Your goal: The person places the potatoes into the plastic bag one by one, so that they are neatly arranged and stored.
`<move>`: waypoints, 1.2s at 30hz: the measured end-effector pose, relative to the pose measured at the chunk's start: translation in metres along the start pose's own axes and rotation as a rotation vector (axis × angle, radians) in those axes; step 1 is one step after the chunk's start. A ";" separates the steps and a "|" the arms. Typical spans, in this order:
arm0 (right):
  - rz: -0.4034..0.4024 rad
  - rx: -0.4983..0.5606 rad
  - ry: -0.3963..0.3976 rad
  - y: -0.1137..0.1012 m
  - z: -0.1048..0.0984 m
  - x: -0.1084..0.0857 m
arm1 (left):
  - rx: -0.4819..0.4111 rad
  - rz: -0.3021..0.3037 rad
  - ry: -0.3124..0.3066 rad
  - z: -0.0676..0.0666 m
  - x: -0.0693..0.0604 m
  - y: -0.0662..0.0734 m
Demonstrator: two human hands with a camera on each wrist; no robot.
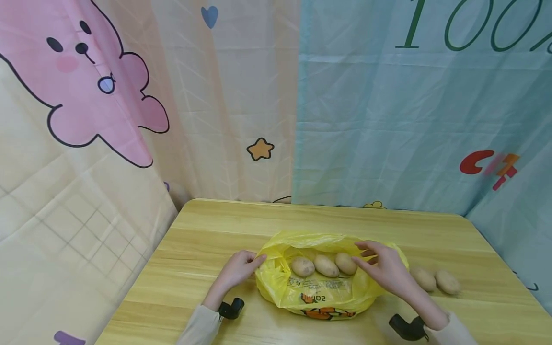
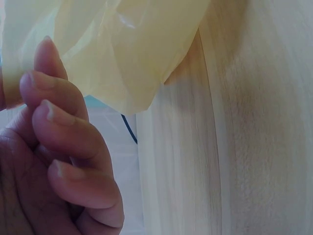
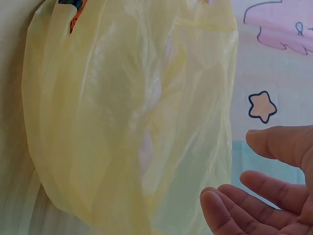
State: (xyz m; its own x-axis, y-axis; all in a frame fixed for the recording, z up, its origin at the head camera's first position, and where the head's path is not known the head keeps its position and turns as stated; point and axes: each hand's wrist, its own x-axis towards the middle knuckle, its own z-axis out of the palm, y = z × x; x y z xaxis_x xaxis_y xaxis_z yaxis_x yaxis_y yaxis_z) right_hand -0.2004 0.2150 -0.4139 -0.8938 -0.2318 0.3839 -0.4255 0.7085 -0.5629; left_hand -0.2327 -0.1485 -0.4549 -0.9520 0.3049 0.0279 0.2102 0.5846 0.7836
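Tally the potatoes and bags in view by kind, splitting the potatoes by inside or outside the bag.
Potatoes visible inside the yellow bag: 3
Potatoes outside it, on the table: 2
The yellow bag itself: 1
Total: 6

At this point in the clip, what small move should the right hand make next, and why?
Probably reach right and grasp the nearer loose potato: the right hand looks empty, that potato and another one lie on the table beside the yellow bag, three potatoes are inside, and the left hand pinches the open bag's edge.
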 end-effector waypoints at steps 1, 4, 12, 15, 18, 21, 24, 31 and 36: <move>-0.002 -0.001 0.011 0.000 -0.001 0.000 | 0.000 0.000 0.000 0.000 0.000 0.000; 0.006 -0.002 0.037 -0.001 -0.004 -0.002 | 0.003 0.003 0.002 0.000 0.000 0.000; 0.036 -0.004 0.107 -0.006 -0.016 -0.005 | -0.009 0.006 -0.001 0.001 0.000 0.000; 0.026 -0.015 0.145 -0.006 -0.021 -0.007 | -0.013 0.005 -0.003 0.001 0.000 0.000; 0.024 -0.034 0.181 -0.005 -0.026 -0.009 | -0.014 0.004 -0.003 0.001 0.000 0.000; 0.034 -0.043 0.206 -0.004 -0.031 -0.011 | -0.014 0.004 -0.004 0.001 -0.001 0.000; 0.039 -0.045 0.230 -0.003 -0.035 -0.013 | -0.014 0.003 -0.004 0.001 -0.001 0.001; 0.049 -0.027 0.271 0.002 -0.042 -0.019 | -0.009 0.003 -0.002 0.001 -0.001 0.001; 0.079 -0.032 0.282 0.006 -0.047 -0.022 | -0.008 0.004 0.000 0.001 -0.001 0.001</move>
State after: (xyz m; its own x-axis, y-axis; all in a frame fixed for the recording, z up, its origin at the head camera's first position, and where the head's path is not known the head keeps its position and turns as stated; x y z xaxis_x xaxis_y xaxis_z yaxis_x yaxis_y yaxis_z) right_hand -0.1765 0.2556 -0.3908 -0.8474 0.0158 0.5307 -0.3480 0.7384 -0.5777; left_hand -0.2314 -0.1475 -0.4545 -0.9512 0.3072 0.0307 0.2119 0.5774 0.7885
